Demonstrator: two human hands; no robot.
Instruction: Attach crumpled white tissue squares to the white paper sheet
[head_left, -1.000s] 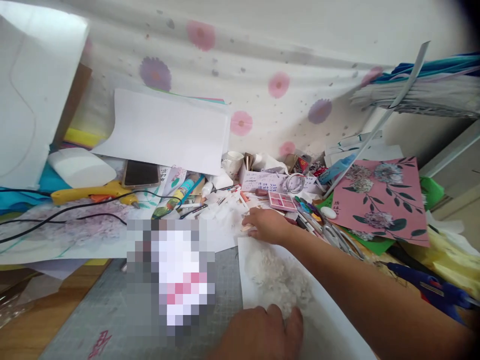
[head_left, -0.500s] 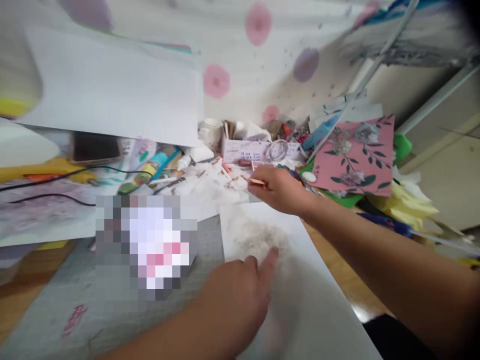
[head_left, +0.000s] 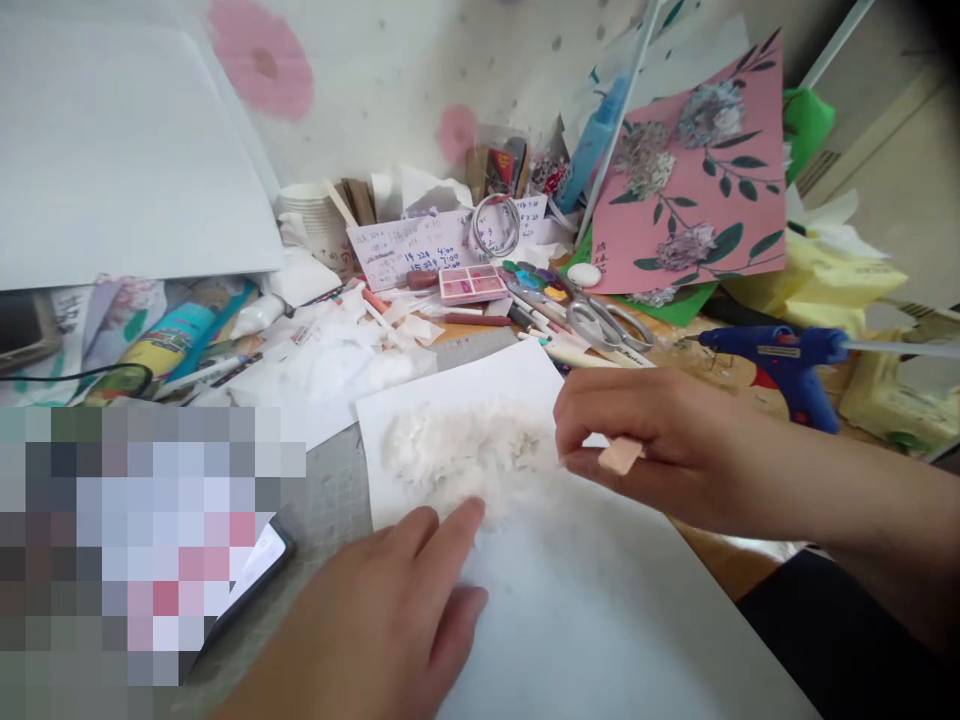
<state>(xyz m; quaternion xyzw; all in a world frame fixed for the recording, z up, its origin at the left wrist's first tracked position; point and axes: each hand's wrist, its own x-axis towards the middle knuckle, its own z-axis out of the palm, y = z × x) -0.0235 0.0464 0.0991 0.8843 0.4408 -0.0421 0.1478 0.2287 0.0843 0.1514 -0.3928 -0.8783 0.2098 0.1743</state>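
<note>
A person's right hand pinches a small, flat, peach-coloured piece between thumb and fingers, hovering just past the edge of a fluffy white paper flower. The flower lies on a white sheet, a little to the inner side of that pinch. The left hand rests flat on the sheet, nearer the body than the pinch, with its index fingertip touching the flower's near rim and holding nothing.

What could go wrong, as a judgement: the flower looks light and loose, pinned by one fingertip only, so a brush from the right hand's knuckles could shift or flatten it. The pinched piece is small and held at its end — a slight loosening could drop it into the petals. Beyond the grip, away from the body, scissors and pens lie crowded, and a blue glue gun sits out to the side of the right wrist; a sweeping forearm could knock them.

Hard to make out: what the peach piece is — a stick end or a scrap of card — since the fingers cover most of it. The flower's petals blur into the sheet. A pixelated patch covers the lower corner on the left hand's side, partly hiding a dark phone-like object. The right forearm runs out of frame.
</note>
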